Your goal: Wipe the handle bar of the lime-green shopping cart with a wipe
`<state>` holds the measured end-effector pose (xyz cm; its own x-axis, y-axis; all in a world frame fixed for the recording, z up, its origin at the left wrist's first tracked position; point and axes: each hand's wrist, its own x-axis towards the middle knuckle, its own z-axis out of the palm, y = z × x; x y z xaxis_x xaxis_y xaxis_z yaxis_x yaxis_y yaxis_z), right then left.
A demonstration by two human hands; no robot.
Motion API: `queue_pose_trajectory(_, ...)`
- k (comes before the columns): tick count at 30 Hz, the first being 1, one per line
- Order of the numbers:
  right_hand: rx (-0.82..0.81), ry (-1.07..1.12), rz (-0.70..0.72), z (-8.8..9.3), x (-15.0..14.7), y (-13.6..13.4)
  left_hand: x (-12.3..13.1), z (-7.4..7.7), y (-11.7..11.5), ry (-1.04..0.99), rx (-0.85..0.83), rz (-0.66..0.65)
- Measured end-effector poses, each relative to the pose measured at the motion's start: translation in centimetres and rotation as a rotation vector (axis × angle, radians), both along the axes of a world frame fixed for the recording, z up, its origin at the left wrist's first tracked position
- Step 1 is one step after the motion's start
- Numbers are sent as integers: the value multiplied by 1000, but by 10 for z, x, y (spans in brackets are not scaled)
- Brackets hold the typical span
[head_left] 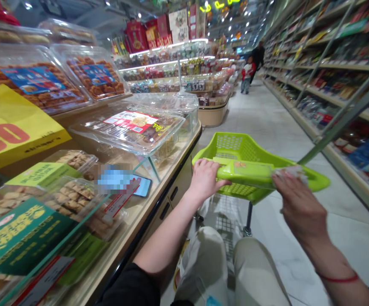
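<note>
My left hand [204, 180] grips the lime-green plastic handle [245, 174] of a shopping-cart basket [235, 148]. My right hand [299, 204], slightly blurred, is at the handle's right end and pinches a small white wrapped packet [291, 173] against it. A red thread circles my right wrist. Just left of my left hand, a phone [143, 186] lies partly hidden behind a pixelated patch, near a clear plastic tub of pastries [130, 131] on the glass display counter [168, 170]. The basket looks unloaded on top.
Glass counters of boxed pastries run along the left, with a yellow price sign [12, 127]. Long goods shelves [325, 76] line the right side of the tiled aisle [286, 127]. Far down it stand a small child [246, 75] and an adult [257, 59].
</note>
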<state>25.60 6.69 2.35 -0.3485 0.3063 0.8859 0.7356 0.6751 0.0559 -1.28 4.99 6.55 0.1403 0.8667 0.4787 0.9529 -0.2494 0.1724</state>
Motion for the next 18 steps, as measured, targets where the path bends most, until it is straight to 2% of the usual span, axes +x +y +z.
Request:
queue_pose_trajectory(3, -15, 45, 26, 3, -41, -8, 2, 1, -1, 23, 6, 5)
queue_pose_trajectory(6, -39, -49, 113, 9, -84, -12, 4, 3, -2, 57, 16, 13)
queue_pose_trajectory(9, -54, -135, 163, 12, -102, -13, 5, 5, -3, 78, 21, 11)
queue_pose_trajectory(12, -69, -152, 142, 7, -87, -12, 5, 4, -1, 79, 31, -3)
queue_pose_trajectory(18, -79, -7, -40, -12, -3, 0, 4, 1, 4, 30, 54, -32)
